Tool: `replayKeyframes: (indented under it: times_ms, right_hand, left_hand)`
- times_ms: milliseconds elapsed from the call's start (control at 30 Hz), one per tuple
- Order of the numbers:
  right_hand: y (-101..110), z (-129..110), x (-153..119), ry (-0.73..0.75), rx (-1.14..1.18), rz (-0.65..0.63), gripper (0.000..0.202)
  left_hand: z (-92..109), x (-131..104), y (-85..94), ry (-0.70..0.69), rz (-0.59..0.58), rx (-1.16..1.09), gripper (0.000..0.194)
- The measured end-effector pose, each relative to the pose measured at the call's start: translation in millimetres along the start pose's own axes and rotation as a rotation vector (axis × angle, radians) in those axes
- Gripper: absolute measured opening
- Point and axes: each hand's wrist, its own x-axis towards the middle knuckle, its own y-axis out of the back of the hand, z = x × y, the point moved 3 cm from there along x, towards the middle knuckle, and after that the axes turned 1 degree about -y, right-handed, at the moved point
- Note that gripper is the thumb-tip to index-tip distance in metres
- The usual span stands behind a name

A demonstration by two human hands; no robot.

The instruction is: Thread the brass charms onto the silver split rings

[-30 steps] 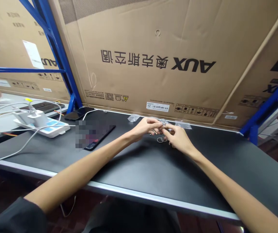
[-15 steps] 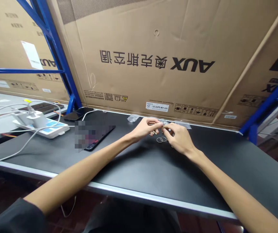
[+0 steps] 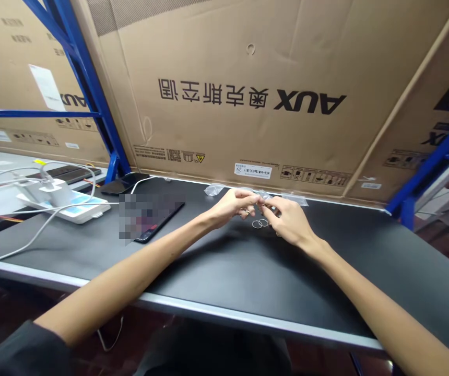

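Note:
My left hand [image 3: 230, 208] and my right hand [image 3: 292, 222] meet over the back middle of the black table, fingertips almost touching. Both pinch at small, shiny metal pieces [image 3: 261, 204], too tiny to name and partly covered by the fingers. A glint of gold or metal also shows under the curled fingers of my left hand. Just below the fingertips are two thin metal rings [image 3: 256, 224], overlapping; whether they lie on the table or hang from the fingers I cannot tell. Clear plastic bags [image 3: 214, 189] lie behind the hands at the table's back edge.
A phone-like dark device [image 3: 162, 222] lies left of my hands, with another dark device [image 3: 120, 184] behind it. Further left is a white power strip [image 3: 79, 208] with plugs and loose cables. A large cardboard box [image 3: 209, 130] stands behind the table, beside a blue metal frame [image 3: 91, 78].
My hands stay in nearly the same place, with slight finger movement at the small metal pieces. The view has shifted a little.

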Motion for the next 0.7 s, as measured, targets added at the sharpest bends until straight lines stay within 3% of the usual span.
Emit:
replayKeyframes:
  times_ms: [700]
  right_hand:
    - [3.1, -3.3, -0.9, 0.004, 0.027, -0.036, 0.028]
  left_hand:
    - [-0.1, 2.3, -2.7, -0.018, 0.036, 0.043, 0.024]
